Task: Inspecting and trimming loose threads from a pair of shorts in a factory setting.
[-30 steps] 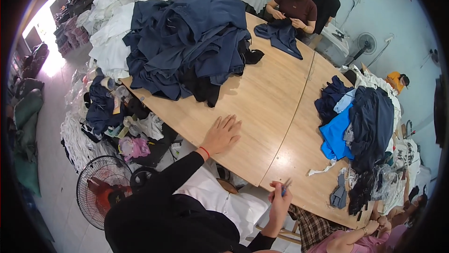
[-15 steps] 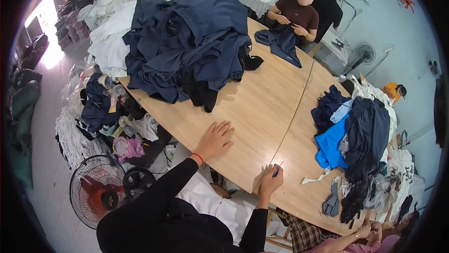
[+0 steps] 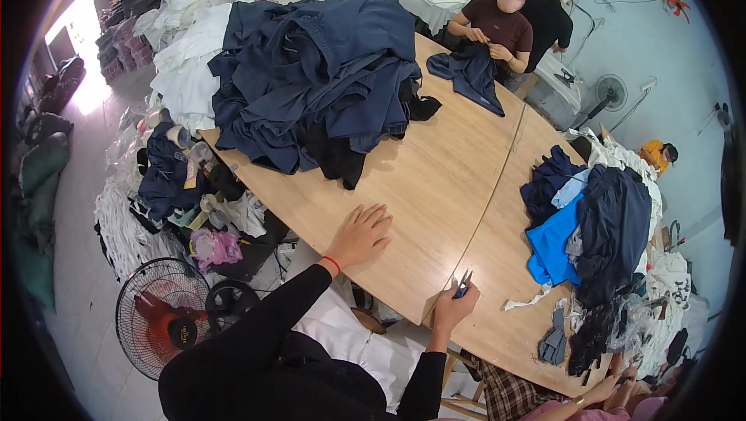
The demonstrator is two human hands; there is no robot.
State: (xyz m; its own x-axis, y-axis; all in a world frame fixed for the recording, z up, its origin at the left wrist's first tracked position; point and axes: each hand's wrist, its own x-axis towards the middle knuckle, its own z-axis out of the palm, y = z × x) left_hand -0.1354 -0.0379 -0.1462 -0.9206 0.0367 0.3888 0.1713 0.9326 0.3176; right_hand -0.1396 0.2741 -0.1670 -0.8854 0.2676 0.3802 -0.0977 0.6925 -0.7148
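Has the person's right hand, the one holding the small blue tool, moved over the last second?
Yes, forward: judged against the table, the right hand has gone from the near edge to farther in over the surface.

The bare right hand (image 3: 453,309) hides most of the grip of the small blue-handled metal snips (image 3: 462,287), and the palm of the bare left hand (image 3: 360,235) is out of sight. The tall heap of navy cloth (image 3: 311,71) conceals the far left part of the pale wooden table (image 3: 427,195). At near right, the co-worker in pink (image 3: 576,407) is cut off by the lower edge. What the orange-clad person (image 3: 655,154) at far right does is too small to tell.
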